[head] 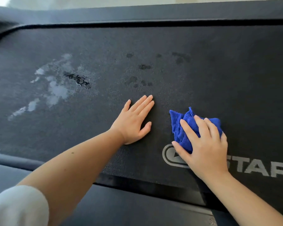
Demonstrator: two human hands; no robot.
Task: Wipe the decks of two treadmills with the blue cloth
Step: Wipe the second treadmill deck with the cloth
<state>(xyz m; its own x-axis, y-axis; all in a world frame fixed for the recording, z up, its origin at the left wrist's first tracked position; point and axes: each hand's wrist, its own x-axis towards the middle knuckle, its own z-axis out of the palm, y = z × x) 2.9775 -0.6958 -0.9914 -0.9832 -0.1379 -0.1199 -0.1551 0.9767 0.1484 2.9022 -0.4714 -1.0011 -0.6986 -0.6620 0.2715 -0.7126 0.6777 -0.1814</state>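
Black treadmill deck [203, 70] fills the view. Wet shiny patch [55, 90] at left, grey "STAR" logo [260, 168] lower right. Both arms reach forward, white sleeve [18, 207] on the left one. Left hand [134, 121] lies flat, palm down on the deck, fingers straight. Right hand [206, 149], fingers spread, presses the bunched blue cloth [183, 128] onto the deck just above the logo.

Bright blue cloth [185, 126], black textured treadmill deck [219, 70], grey logo lettering [260, 168], white sleeve [18, 207]
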